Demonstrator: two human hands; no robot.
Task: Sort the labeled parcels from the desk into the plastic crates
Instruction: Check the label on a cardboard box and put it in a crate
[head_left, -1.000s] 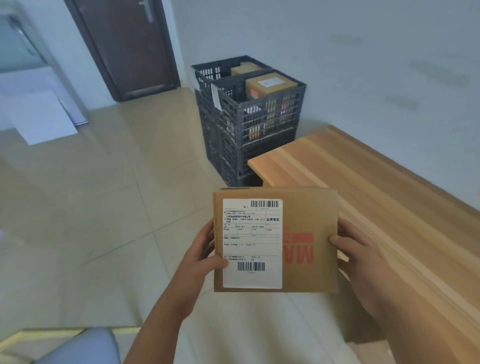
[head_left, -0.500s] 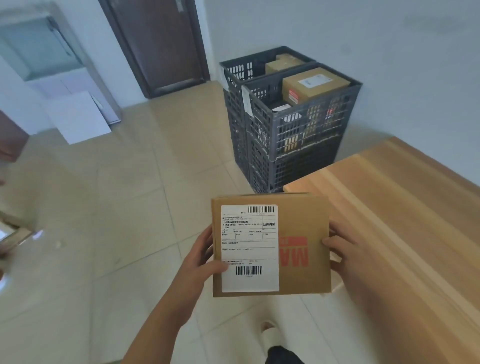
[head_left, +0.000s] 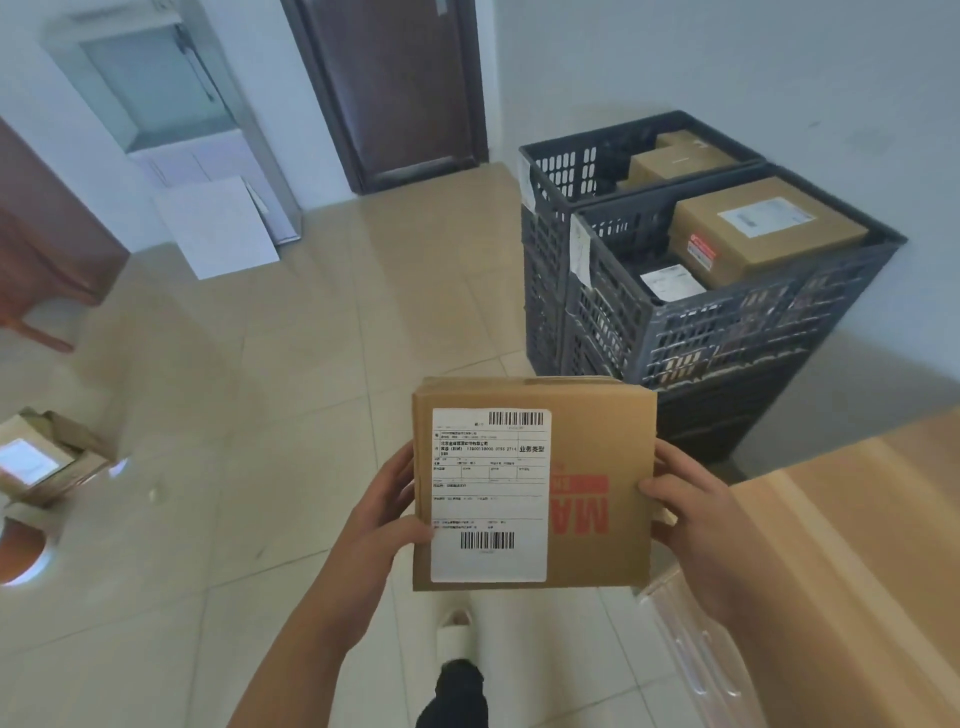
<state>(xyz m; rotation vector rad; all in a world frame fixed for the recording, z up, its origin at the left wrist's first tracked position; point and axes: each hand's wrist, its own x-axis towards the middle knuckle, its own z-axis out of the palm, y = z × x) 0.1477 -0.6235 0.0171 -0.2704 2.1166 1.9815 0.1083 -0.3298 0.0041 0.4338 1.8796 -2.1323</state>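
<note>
I hold a flat cardboard parcel (head_left: 597, 447) with a white shipping label and red print, face up in front of me. My left hand (head_left: 387, 514) grips its left edge, thumb on the label. My right hand (head_left: 685, 514) grips its right edge, thumb on top. Ahead on the right stand two stacks of dark plastic crates. The near crate (head_left: 691, 322) holds a large labeled box (head_left: 763, 228) and a smaller labeled parcel (head_left: 672, 283). The far crate (head_left: 550, 156) holds brown boxes (head_left: 670, 161). The wooden desk (head_left: 857, 519) is at my right.
A dark door (head_left: 395, 88) is in the far wall. A white panel (head_left: 218, 228) leans by a cabinet on the left. An open carton (head_left: 41, 462) lies on the tiled floor at the far left. My foot (head_left: 454, 629) shows below the parcel.
The view has moved forward and left past the desk corner. The crates are closer and larger. The parcel stays gripped in both hands at the same height.
</note>
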